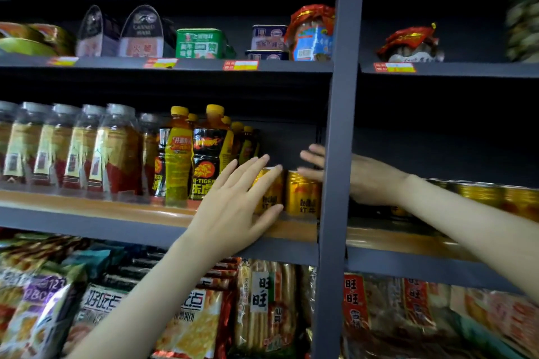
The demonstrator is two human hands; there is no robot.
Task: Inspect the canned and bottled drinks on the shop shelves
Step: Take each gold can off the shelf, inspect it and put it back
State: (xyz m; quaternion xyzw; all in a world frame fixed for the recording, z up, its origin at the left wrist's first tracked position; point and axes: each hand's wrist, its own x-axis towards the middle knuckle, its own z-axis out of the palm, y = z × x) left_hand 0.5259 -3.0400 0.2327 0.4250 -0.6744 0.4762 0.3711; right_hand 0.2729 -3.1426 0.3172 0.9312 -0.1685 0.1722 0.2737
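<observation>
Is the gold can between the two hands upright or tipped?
Upright: the gold can stands on its base on the shelf, rim at top.

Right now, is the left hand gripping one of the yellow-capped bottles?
No, the left hand lays straight fingers against a gold can standing on the shelf beside the yellow-capped bottles.

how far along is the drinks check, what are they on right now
Nothing visible marks any drink as already checked. In hand: the left hand lies open against the front gold can, and the right hand reaches open toward the can beside it. Possibly left: the yellow-capped bottles, the grey-capped bottles and the gold cans in the right bay.
</observation>
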